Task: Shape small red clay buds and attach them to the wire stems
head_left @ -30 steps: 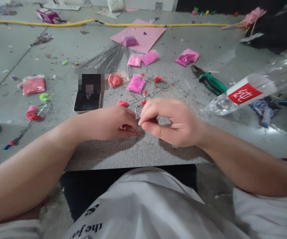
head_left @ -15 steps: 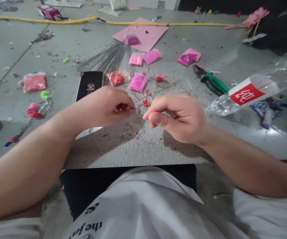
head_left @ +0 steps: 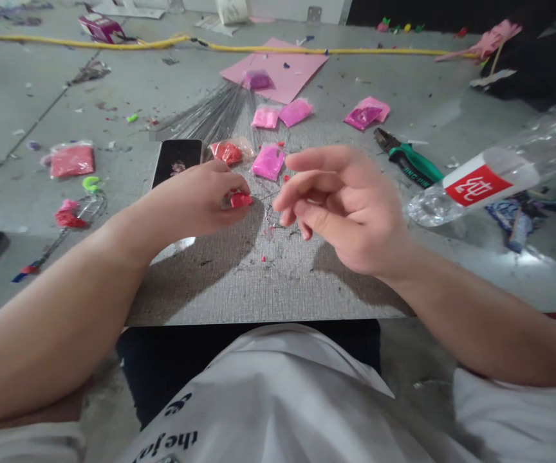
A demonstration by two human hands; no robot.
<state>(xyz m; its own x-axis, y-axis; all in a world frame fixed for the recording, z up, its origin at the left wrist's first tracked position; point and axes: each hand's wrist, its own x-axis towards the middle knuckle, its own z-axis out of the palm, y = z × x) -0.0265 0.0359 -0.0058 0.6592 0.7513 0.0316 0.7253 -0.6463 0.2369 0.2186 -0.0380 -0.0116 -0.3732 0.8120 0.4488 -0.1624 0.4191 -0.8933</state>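
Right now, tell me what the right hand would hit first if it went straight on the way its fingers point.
Probably the small red piece pinched in the left hand: the right hand points leftward at it. The bright pink plastic bag lies near its index fingertip, but depth is unclear.

- A dark phone (head_left: 177,161) is laid on the grey board (head_left: 259,292).
- Green-handled pliers (head_left: 410,164) are seen near a clear bottle (head_left: 490,183) with a red label.
- A pink sheet (head_left: 285,64) is placed beyond a fan of thin wires (head_left: 210,116).
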